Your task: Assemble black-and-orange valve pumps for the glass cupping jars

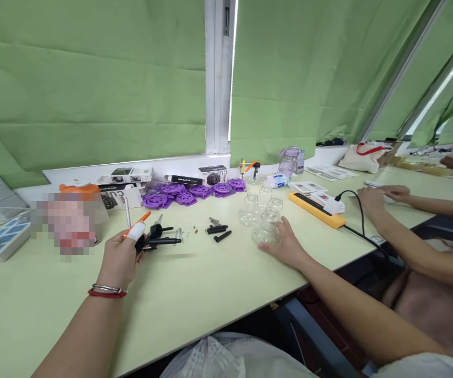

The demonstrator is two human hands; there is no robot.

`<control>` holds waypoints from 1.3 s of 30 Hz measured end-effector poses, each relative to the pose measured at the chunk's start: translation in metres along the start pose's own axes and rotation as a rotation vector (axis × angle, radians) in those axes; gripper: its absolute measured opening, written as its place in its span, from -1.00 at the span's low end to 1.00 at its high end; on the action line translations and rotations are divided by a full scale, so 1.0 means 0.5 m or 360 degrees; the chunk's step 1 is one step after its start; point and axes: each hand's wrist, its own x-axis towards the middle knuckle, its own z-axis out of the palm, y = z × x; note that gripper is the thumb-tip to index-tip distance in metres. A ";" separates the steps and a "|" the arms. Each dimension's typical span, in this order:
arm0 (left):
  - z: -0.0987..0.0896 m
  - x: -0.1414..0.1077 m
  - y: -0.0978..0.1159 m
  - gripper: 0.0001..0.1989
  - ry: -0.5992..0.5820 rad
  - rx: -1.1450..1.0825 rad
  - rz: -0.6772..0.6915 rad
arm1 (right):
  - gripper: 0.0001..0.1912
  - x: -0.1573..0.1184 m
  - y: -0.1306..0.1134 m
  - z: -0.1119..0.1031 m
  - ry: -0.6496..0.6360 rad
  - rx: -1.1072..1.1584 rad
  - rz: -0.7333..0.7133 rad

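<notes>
My left hand (119, 257), a white wrap on one finger, is closed around a bundle of black plastic parts (163, 241). A metal rod (127, 210) and an orange-tipped piece (144, 216) stick up from the same grip; their kind is partly hidden. On the right, the fingers of my right hand (285, 245) curl round the side of a clear, round-bellied jar (266, 231) standing on the table. Several similar jars, such as this clear one (249, 212), are grouped just behind it. Between my hands lie black rods (222, 236), a spring (214, 221) and small pins (179, 234).
Purple wheel-shaped parts (187, 197) and printed boxes (126, 197) line the back of the table (210, 294). A yellow power strip (316, 210) with a black cable lies right. Co-workers' hands (371, 202) are farther right. A blue-and-white compartment tray (6, 241) sits left.
</notes>
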 end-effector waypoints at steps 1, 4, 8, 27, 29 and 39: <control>0.000 0.000 0.000 -0.71 0.0002 -0.0005 -0.0007 | -0.12 0.010 -0.002 0.003 -0.0053 -0.0012 0.0000; -0.001 0.000 0.001 -0.71 -0.0008 -0.0003 -0.0016 | -0.09 0.040 -0.012 0.013 -0.0149 -0.0021 0.0021; -0.003 0.002 -0.003 -0.70 -0.0012 0.0049 -0.0011 | -0.11 0.075 -0.025 0.028 -0.0169 -0.0037 0.0008; -0.004 -0.001 -0.005 -0.65 -0.0005 0.0188 0.0038 | -0.78 0.024 -0.259 0.092 -0.0060 -0.0304 -0.1070; -0.004 -0.003 -0.001 -0.65 0.0008 0.0169 0.0042 | -0.82 0.044 -0.283 0.128 -0.0229 -0.0336 -0.1021; -0.002 -0.006 -0.002 -0.68 -0.0043 0.0178 0.0063 | -0.81 0.098 -0.316 0.202 -0.0392 -0.0517 -0.0850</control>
